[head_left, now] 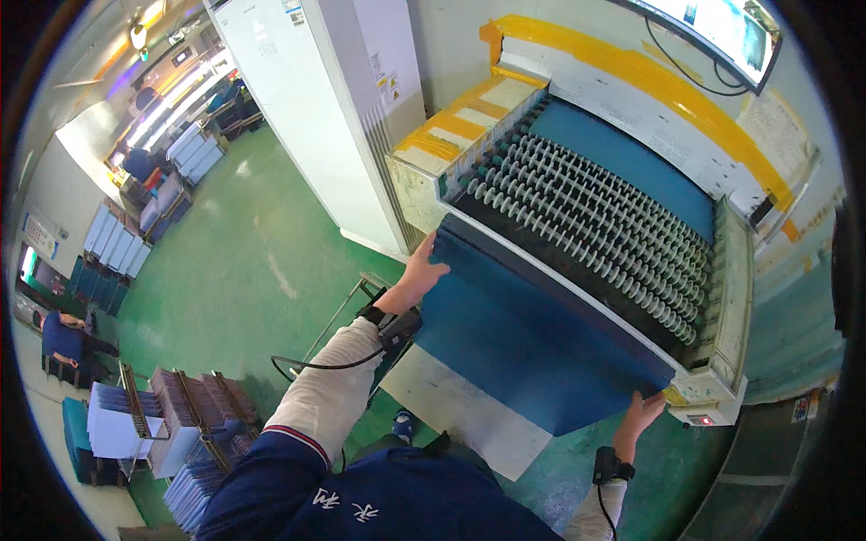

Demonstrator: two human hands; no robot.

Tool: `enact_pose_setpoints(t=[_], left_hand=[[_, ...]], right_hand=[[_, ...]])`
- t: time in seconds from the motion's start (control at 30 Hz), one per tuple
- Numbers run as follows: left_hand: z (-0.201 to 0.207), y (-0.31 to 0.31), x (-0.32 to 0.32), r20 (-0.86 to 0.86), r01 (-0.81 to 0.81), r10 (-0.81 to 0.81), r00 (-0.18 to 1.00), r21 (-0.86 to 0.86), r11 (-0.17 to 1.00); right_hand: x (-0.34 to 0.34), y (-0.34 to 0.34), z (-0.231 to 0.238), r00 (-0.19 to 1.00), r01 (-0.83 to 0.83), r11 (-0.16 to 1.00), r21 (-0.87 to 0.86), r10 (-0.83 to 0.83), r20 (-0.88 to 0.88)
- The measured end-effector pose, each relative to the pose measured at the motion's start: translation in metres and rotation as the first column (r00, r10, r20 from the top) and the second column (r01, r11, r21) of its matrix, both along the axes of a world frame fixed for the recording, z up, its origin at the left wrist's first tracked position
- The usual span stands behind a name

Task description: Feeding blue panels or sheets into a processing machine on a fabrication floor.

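Between my hands is a large dark blue panel, tilted along the front edge of a roller conveyor machine. My left hand grips its left edge near the far corner, with the thumb on the upper face. At the right corner my right hand grips the panel with its fingertips; part of that hand is hidden. Rows of pale disc rollers lie just beyond the panel. Farther in, another blue panel lies past the rollers. A pale flat sheet shows below the held panel.
A tall white cabinet stands left of the machine. Racks of stacked panels are at the lower left. A metal cart frame is by my left forearm. A screen hangs upper right. Another person is far left.
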State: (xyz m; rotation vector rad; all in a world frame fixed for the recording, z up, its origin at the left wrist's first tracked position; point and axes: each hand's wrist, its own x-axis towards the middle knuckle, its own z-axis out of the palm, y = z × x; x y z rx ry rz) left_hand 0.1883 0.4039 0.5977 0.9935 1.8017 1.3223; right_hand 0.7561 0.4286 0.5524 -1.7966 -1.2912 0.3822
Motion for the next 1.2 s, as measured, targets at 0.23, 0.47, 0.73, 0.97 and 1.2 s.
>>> enact_pose_setpoints(t=[0.23, 0.47, 0.73, 0.97, 1.2], left_hand=[[0.008, -0.006, 0.004, 0.063, 0.014, -0.017, 0.998, 0.045, 0.999], [-0.007, -0.030, -0.004, -0.039, -0.006, 0.012, 0.999, 0.138, 0.990], [0.027, -0.098, -0.016, 0.033, -0.118, 0.120, 0.992, -0.067, 0.991], [0.044, -0.167, -0.015, 0.087, -0.109, 0.105, 0.991, 0.043, 0.993], [0.022, -0.226, -0.025, 0.160, 0.140, -0.150, 0.976, 0.068, 0.988]], right_hand=[[-0.004, -0.015, -0.016, 0.985, 0.021, 0.983, 0.184, -0.051, 0.162], [-0.019, -0.046, 0.019, 1.000, 0.027, 0.994, 0.106, -0.028, 0.003], [0.005, -0.093, 0.052, 0.995, 0.104, 0.995, 0.011, -0.103, -0.008], [-0.177, -0.152, 0.179, 0.662, -0.654, 0.756, 0.013, 0.564, 0.493], [-0.258, -0.196, 0.134, 0.395, -0.753, 0.545, -0.370, 0.823, 0.408]])
